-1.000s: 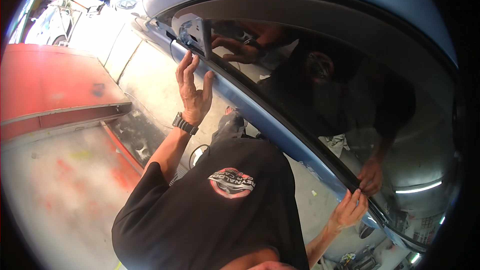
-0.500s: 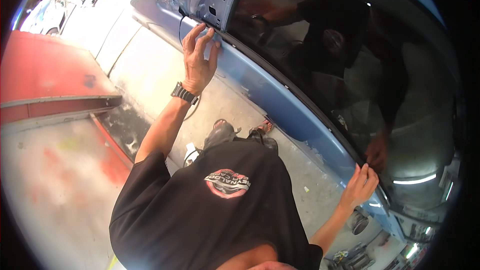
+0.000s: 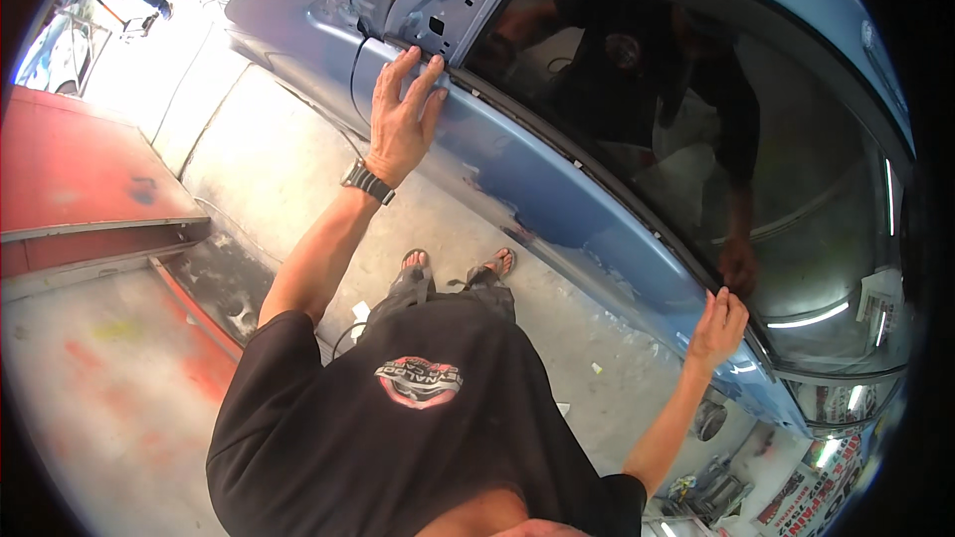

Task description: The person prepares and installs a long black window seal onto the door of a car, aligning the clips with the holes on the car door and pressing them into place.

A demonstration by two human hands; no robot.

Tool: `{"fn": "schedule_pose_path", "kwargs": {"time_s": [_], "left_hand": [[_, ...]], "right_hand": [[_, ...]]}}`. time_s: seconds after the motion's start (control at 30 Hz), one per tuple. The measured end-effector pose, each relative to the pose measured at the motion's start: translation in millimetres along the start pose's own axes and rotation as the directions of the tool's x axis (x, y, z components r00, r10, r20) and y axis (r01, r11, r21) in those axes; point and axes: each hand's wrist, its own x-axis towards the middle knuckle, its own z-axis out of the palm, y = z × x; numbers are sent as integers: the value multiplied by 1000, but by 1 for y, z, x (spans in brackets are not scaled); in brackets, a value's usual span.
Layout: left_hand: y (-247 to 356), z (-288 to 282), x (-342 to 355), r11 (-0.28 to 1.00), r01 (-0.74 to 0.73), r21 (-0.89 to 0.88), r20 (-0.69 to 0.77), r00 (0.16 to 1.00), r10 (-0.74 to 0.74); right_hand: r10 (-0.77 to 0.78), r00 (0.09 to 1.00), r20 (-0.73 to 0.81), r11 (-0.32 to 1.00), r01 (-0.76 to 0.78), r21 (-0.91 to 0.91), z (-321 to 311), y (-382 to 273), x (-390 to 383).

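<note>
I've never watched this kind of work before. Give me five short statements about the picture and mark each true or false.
1. The bare left hand has its fingertips at the long, narrow black strip beneath the car's dark glass window. True.
2. The black-strapped wristwatch is on the right wrist. False: the wristwatch is on the left wrist.
3. The bare right hand rests on the flat, red-painted panel. False: the right hand is at the black strip, farther along.
4. The dark glass window reflects the person. True.
5. Tall boots cover the person's feet. False: open sandals are worn, toes showing.
</note>
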Motion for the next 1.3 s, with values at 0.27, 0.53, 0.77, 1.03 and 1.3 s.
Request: {"fn": "schedule_pose_path", "kwargs": {"time_s": [0.27, 0.53, 0.77, 1.03, 1.3], "left_hand": [[2, -4, 3, 995, -31, 98, 23, 999, 29], [-9, -2, 4, 996, -70, -49, 11, 997, 71], [-14, -2, 4, 996, -93, -4, 3, 996, 93], [-8, -3, 8, 995, -100, 7, 49, 994, 99], [-12, -4, 8, 989, -140, 40, 67, 988, 137]], "right_hand": [[-16, 1000, -19, 999, 15, -42, 0, -8, 4], [-13, 1000, -28, 999, 11, -45, 0, -5, 5], [5, 1000, -29, 998, -6, -58, 3, -1, 0], [36, 997, -63, 997, -40, -72, 0, -6, 3], [49, 997, -54, 996, -53, -71, 1, -8, 5]]}}
